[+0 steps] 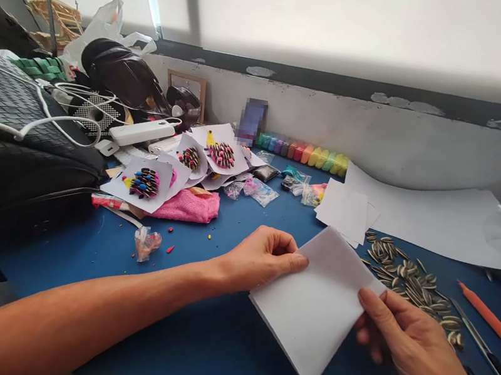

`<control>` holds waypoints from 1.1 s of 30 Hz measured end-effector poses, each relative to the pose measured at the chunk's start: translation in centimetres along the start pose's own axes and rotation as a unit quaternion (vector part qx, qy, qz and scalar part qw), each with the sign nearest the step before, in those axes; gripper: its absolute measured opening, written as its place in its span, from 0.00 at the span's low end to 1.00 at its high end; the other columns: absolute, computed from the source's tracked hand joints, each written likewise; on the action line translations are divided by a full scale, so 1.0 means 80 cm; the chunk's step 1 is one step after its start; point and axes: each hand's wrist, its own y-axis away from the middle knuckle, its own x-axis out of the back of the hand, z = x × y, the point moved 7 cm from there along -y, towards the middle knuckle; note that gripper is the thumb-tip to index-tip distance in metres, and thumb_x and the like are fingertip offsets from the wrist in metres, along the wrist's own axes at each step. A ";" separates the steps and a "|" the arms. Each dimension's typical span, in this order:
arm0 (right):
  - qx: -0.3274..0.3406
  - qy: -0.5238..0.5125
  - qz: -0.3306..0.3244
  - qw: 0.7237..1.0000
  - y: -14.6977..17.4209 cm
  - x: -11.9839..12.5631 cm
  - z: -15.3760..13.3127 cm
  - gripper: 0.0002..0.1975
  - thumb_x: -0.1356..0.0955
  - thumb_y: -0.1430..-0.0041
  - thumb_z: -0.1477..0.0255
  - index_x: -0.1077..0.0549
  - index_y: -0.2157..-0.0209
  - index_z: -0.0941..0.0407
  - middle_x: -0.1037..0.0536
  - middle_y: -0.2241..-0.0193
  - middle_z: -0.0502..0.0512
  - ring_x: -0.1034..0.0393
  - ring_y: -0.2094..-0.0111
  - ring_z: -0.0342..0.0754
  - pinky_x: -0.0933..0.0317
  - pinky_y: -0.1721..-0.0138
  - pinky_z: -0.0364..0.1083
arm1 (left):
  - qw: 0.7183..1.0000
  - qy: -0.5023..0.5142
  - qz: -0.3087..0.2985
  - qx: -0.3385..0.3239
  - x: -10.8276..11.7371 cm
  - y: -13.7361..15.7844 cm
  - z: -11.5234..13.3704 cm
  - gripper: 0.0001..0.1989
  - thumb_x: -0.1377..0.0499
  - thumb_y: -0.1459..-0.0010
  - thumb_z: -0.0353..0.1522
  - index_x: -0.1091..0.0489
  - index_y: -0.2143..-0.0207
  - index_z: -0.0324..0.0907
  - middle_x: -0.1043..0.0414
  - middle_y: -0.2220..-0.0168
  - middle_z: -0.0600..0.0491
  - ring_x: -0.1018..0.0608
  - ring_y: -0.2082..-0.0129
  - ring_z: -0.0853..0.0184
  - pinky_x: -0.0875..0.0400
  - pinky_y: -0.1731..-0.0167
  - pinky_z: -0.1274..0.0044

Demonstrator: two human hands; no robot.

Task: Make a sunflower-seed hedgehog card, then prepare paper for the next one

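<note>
A white sheet of paper [307,310], squarish and seemingly in more than one layer, is held tilted above the blue table. My left hand [263,256] pinches its upper left edge, thumb on top and fingers beneath. At the right corner my right hand [399,331] grips it between thumb and fingers. Beyond the right hand lies a spread of striped sunflower seeds [407,276]. Several loose white paper pieces [342,208] lie just past the held paper.
Decorated seed figures on paper [144,183] lie left, beside a pink cloth [188,205]. A row of coloured clay [308,153] stands by the wall. An orange pencil [495,321] and a pen [486,351] lie right. A black bag [17,157] borders the left side.
</note>
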 end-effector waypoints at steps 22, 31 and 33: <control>0.002 0.040 -0.028 0.999 0.012 0.008 -0.022 0.25 0.24 0.71 0.44 0.26 0.87 0.53 0.29 0.87 0.53 0.41 0.84 0.41 0.43 0.83 0.41 | 0.994 0.043 -0.095 -0.033 0.026 -0.009 0.017 0.19 0.34 0.46 0.46 0.27 0.66 0.37 0.26 0.71 0.54 0.26 0.75 0.73 0.34 0.75 0.82; 0.099 -0.193 0.187 0.958 0.016 0.040 -0.017 0.21 0.20 0.67 0.51 0.23 0.78 0.50 0.24 0.79 0.48 0.32 0.76 0.41 0.33 0.75 0.39 | 0.978 0.168 -0.120 0.016 -0.015 -0.008 -0.008 0.19 0.32 0.51 0.31 0.27 0.56 0.35 0.23 0.63 0.49 0.20 0.75 0.69 0.27 0.64 0.74; 0.110 -0.204 0.179 0.956 0.018 0.030 -0.013 0.19 0.21 0.64 0.51 0.23 0.77 0.50 0.24 0.79 0.47 0.31 0.76 0.41 0.32 0.73 0.38 | 0.972 0.176 -0.154 0.033 -0.048 0.003 -0.013 0.25 0.29 0.53 0.31 0.26 0.51 0.38 0.24 0.55 0.47 0.19 0.71 0.69 0.28 0.59 0.72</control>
